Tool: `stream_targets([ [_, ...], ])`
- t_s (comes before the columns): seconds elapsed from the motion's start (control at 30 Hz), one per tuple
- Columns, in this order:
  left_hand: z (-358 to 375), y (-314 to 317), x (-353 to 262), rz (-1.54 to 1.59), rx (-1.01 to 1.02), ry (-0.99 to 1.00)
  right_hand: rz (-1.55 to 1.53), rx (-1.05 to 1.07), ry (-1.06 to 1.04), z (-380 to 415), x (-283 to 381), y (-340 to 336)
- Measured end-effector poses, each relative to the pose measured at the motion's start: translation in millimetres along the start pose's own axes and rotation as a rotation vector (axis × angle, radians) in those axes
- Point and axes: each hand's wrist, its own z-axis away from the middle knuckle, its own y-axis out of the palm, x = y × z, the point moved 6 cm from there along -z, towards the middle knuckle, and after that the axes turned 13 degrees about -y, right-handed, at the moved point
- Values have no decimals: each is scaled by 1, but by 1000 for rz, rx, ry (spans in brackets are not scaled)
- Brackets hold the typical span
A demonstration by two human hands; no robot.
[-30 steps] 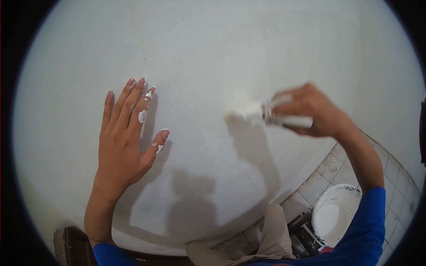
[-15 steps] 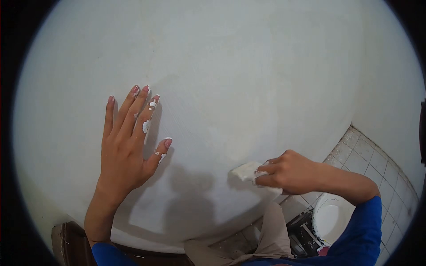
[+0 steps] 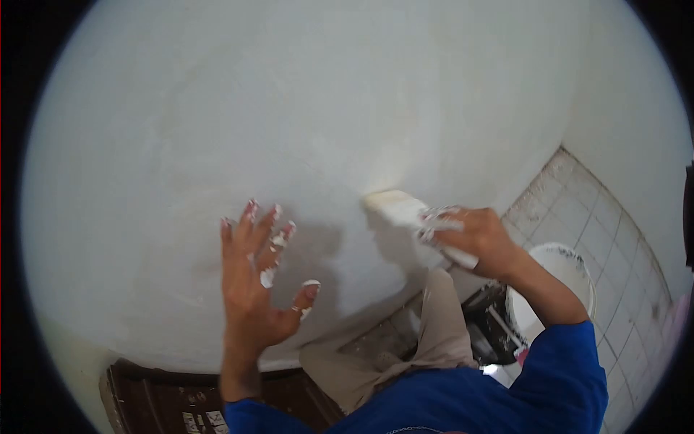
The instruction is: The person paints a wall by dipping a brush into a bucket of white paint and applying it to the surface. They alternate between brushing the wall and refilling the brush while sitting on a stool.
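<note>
My right hand [image 3: 473,239] is closed around the handle of a wide paintbrush [image 3: 401,206] coated in white paint. The brush's yellowish bristle tips meet the pale wall [image 3: 325,108], and white paint coats the fingers that grip it. To the left, my left hand [image 3: 253,289] has its fingers spread, close to the wall and holding nothing. White paint is smeared on its fingertips, index finger and thumb.
A white paint bucket [image 3: 553,282] stands at lower right on the tiled floor [image 3: 607,239], beside a dark box-like object [image 3: 491,318]. Brown wooden furniture [image 3: 159,398] lies at lower left. My bent knee [image 3: 441,304] is close to the wall.
My left hand has shifted right and down in view, its fingers a little more bent. The paintbrush in my right hand has moved up, showing more of its bristles. The view has tilted.
</note>
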Motion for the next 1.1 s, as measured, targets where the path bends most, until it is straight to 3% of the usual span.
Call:
stream_targets([
  [0.03,12,13,0,53,-15,9,-86,-41,150,22,-7,-1],
  [0.1,35,47,-1,186,-28,31,84,-233,322,73,-12,-27],
  [0.13,44,64,-5,244,-41,24,-20,-371,540,107,-16,-40],
  [0.23,64,119,-24,483,53,-9,-97,-745,1089,195,6,-73],
  [0.33,77,183,-71,694,246,29,129,-867,1366,258,46,-95],
  [0.43,94,236,-134,766,603,13,226,-589,1534,309,77,-107],
  [0.57,125,283,-197,899,929,53,380,-214,1537,337,86,-98],
  [0.73,152,312,-232,885,1007,139,169,-72,1702,365,53,-54],
  [1.0,167,327,-231,847,982,215,125,408,1747,419,24,13],
  [1.1,171,332,-229,873,960,219,65,380,1765,429,25,12],
])
